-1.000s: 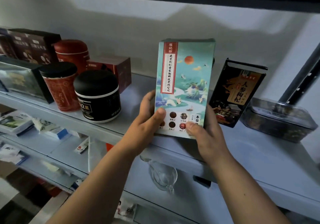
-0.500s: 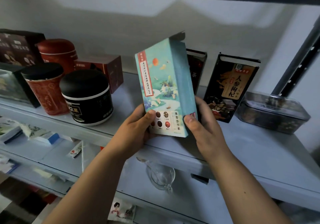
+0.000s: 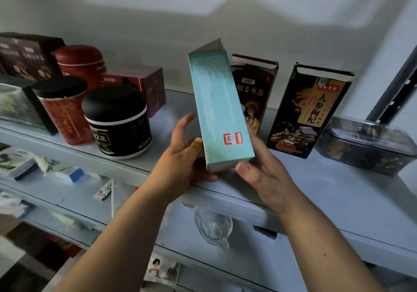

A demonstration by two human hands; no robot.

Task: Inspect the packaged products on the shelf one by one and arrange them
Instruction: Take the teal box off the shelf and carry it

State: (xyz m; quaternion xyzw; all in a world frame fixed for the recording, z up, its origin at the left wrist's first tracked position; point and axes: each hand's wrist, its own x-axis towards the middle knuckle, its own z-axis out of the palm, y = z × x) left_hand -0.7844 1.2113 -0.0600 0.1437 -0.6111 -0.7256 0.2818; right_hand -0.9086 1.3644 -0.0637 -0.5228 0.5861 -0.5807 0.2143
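Box: I have the teal box [image 3: 220, 111] up in the air to the right of the black jar [image 3: 117, 122], clear of the shelf [image 3: 338, 192]. It leans slightly left, with a plain printed panel and a small red sticker facing me.
Left hand: my left hand [image 3: 185, 158] holds the box's lower left edge, thumb against the side and fingers curled beneath.
Right hand: my right hand [image 3: 261, 170] grips the lower right corner, thumb at the front and fingers hidden behind.
Handling: I judge it a light cardboard carton, stiff along the edges but easy to dent on the broad faces, and its print looks smooth enough to slip. A flap at the top stands up, so I would keep it upright.
Where to hold: low on the narrow edges, as now, and not by the top flap.
Neighbours: two dark boxes [image 3: 252, 93] stand on the shelf, farther right of the jar than the teal box.
Change: a second ago the illustrated front faced me, and half a second ago it was half turned. Now it has come round to the text panel, and the nearer dark box is uncovered.
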